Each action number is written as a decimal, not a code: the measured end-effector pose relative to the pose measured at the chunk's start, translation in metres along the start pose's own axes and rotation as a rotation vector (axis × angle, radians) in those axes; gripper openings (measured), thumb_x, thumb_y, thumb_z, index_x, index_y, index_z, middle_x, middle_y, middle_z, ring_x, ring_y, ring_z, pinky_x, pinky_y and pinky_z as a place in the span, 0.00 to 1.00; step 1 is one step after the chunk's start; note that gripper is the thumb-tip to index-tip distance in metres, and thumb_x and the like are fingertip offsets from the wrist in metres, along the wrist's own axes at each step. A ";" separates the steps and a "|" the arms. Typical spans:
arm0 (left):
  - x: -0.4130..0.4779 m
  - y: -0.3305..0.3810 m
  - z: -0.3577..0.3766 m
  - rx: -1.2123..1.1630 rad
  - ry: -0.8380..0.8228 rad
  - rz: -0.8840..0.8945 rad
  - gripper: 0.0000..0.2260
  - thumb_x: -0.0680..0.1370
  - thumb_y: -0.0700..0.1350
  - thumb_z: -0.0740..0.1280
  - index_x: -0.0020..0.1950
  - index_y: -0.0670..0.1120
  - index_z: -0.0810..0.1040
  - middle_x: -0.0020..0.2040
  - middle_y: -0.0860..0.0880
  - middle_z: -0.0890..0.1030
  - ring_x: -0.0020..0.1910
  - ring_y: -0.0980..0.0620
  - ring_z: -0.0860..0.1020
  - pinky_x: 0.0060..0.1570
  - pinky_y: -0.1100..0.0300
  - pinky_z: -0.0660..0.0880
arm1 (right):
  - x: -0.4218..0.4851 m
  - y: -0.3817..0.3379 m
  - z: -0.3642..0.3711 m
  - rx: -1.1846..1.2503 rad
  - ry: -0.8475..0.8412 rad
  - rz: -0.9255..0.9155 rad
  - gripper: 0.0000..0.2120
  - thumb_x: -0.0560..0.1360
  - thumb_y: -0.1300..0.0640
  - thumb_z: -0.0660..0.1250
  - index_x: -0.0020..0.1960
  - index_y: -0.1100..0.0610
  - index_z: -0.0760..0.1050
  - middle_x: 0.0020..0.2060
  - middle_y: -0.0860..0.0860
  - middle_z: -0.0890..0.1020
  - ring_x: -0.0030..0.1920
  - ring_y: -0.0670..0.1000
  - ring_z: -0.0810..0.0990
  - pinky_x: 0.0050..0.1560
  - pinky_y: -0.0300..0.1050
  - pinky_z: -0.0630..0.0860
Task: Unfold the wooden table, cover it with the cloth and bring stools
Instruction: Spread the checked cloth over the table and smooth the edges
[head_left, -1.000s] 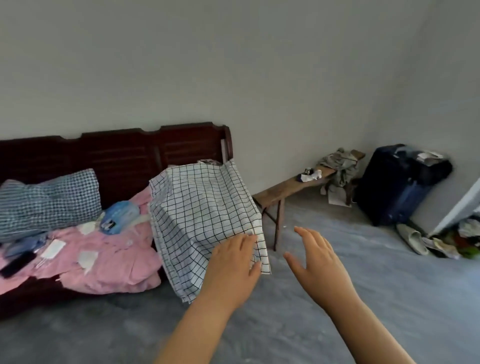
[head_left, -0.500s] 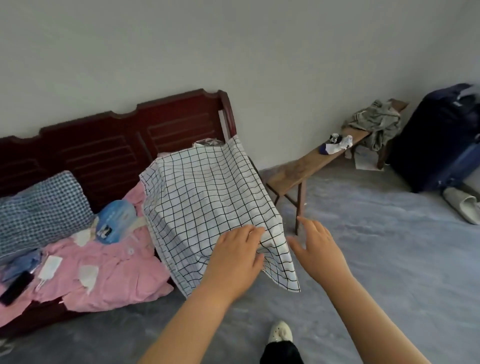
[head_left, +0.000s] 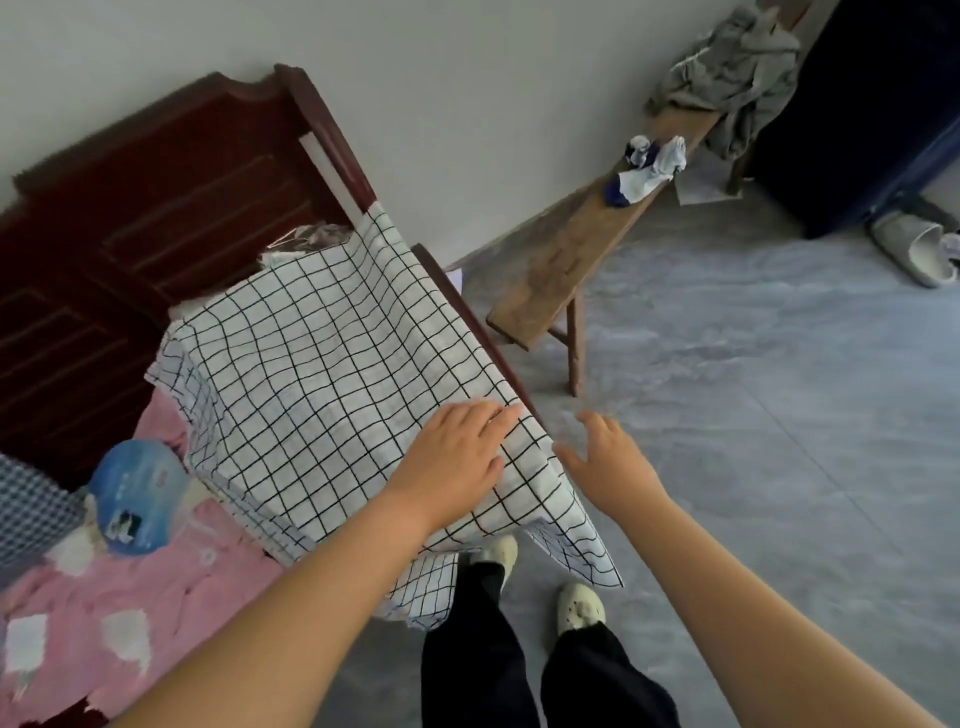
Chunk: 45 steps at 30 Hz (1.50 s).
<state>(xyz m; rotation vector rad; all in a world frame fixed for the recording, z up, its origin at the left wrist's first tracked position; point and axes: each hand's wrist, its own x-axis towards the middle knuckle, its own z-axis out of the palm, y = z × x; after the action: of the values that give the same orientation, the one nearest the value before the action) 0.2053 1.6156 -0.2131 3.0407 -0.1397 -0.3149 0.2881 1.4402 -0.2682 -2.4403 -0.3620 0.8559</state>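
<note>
Checked cloth (head_left: 322, 374) comes under the flat left grip (head_left: 452, 457) as the empty, spread right grip (head_left: 608, 462) nears its edge, pickup seemingly imminent

Pale grey wall (head_left: 493, 78), mottled grey floor (head_left: 779, 415), dark red wooden settee (head_left: 156, 208), worn plank bench (head_left: 561, 260) along the wall.

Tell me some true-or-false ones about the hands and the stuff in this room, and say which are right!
1. The left hand lies flat on the checked cloth. True.
2. The right hand pinches the cloth. False: it is open, fingers spread, beside the cloth's edge.
3. Socks lie on the wooden bench. True.
4. The cloth is spread on the floor. False: it hangs over the end of the dark wooden sofa.
</note>
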 end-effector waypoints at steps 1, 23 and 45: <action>0.014 -0.010 0.009 0.000 -0.032 0.037 0.24 0.76 0.50 0.54 0.72 0.46 0.64 0.65 0.48 0.72 0.64 0.49 0.70 0.65 0.53 0.66 | 0.008 0.002 0.006 0.007 -0.012 0.027 0.28 0.77 0.44 0.60 0.72 0.57 0.60 0.69 0.54 0.67 0.67 0.56 0.67 0.62 0.53 0.69; 0.170 -0.101 0.133 0.152 -0.397 0.603 0.17 0.78 0.58 0.57 0.56 0.47 0.75 0.52 0.49 0.77 0.54 0.47 0.72 0.56 0.54 0.65 | 0.061 0.052 0.114 0.155 -0.141 0.415 0.25 0.75 0.39 0.60 0.67 0.51 0.67 0.61 0.51 0.75 0.61 0.52 0.71 0.56 0.47 0.70; 0.142 -0.122 0.077 0.086 -0.343 0.633 0.14 0.77 0.56 0.64 0.40 0.47 0.69 0.41 0.48 0.77 0.45 0.45 0.75 0.36 0.57 0.60 | -0.014 0.028 0.102 -0.103 0.180 0.152 0.16 0.77 0.41 0.58 0.43 0.53 0.63 0.37 0.51 0.76 0.42 0.56 0.77 0.35 0.46 0.66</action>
<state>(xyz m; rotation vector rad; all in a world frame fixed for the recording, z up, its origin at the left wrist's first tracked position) 0.3374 1.7167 -0.3274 2.7866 -1.1208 -0.7701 0.2138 1.4510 -0.3446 -2.6430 -0.1593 0.6861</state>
